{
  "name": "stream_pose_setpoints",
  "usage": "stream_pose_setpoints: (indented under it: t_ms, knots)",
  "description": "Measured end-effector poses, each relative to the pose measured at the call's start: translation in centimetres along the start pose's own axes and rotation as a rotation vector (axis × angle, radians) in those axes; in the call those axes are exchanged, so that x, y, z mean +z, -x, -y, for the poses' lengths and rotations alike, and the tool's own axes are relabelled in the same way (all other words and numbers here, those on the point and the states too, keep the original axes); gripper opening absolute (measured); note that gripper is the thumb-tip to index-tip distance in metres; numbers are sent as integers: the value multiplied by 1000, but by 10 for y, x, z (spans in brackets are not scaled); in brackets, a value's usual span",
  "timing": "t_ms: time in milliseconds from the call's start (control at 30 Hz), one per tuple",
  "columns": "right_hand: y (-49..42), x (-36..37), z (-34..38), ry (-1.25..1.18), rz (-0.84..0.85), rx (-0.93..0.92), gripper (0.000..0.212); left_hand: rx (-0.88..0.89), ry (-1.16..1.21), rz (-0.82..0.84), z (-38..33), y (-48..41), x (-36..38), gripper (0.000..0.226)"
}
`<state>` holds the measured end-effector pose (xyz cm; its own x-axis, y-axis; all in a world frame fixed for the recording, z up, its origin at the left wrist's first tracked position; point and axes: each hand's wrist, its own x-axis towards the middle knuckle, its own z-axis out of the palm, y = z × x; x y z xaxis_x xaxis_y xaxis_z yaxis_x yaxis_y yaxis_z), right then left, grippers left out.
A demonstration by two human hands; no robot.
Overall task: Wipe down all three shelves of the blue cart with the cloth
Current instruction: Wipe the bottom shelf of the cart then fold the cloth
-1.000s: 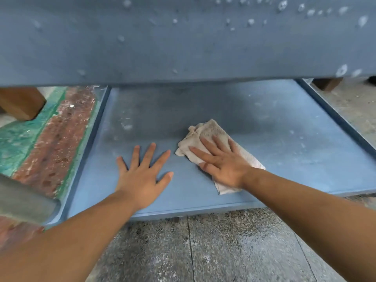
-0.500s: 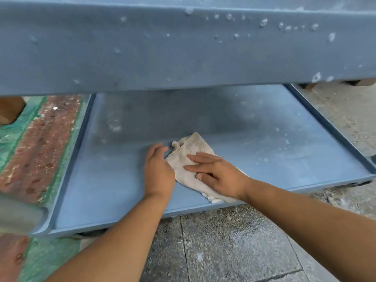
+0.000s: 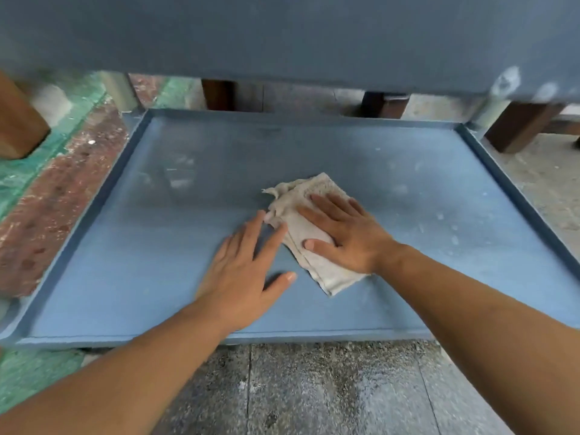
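The left hand point(image 3: 248, 271) had uncurled since half a second before: it had been bunched at the cloth's edge, and now it lay flat on the bottom shelf point(image 3: 150, 265) with its fingers straight and a little apart, holding nothing. Its longest fingertips just touched the left edge of the cloth point(image 3: 334, 279). The cloth itself had travelled farther in from the near rim, toward the middle of the shelf.

The right hand point(image 3: 345, 235) was spread flat on top of the cloth, fingers straight and thumb out to the left, pressing the cloth against the shelf rather than gripping it. The cloth was a pale, rumpled rag, folded over on itself, with one frayed corner poking out past the fingers toward the far rim and another sticking out below the wrist.

Pale smears and specks dotted the blue shelf, mostly on its far and right parts. The underside of the next shelf up point(image 3: 282, 36) filled the top of the view. Beneath the forearms lay a grey stone floor point(image 3: 314, 390), and to the left a worn strip of green and red paint point(image 3: 47, 199). Brown wooden legs point(image 3: 518, 127) stood beyond the cart.
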<state>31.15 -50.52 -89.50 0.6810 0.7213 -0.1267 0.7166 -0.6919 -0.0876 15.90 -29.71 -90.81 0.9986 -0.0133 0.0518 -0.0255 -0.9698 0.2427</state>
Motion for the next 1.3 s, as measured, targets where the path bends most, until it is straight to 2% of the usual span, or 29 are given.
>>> stream_pose_setpoints:
  t_ms: [167, 367, 533, 600, 867, 1200, 1300]
  knots:
    - [-17, -5, -52, -17, -2, 178, 78, -1, -156, 104, -1, -3, -1, 75]
    - [-43, -15, -93, -79, -42, 443, 94, -16, -166, 156, -3, -4, -3, 76]
    - [-42, -16, -135, -90, -41, 747, 93, -34, -164, 186, -5, -4, -5, 75]
    - [-38, -15, -141, -86, -57, 804, 95, -47, -163, 188, -5, -4, -5, 75]
    - [-13, -13, -101, -64, -38, 682, 87, -172, -160, 167, -29, -20, 10, 69]
    - [64, 1, 25, -132, 57, 428, 70, -166, -117, 151, -25, -23, 8, 58]
    - [86, 7, 59, -154, 83, 352, 64, -150, -64, 85, -22, -21, 8, 55]
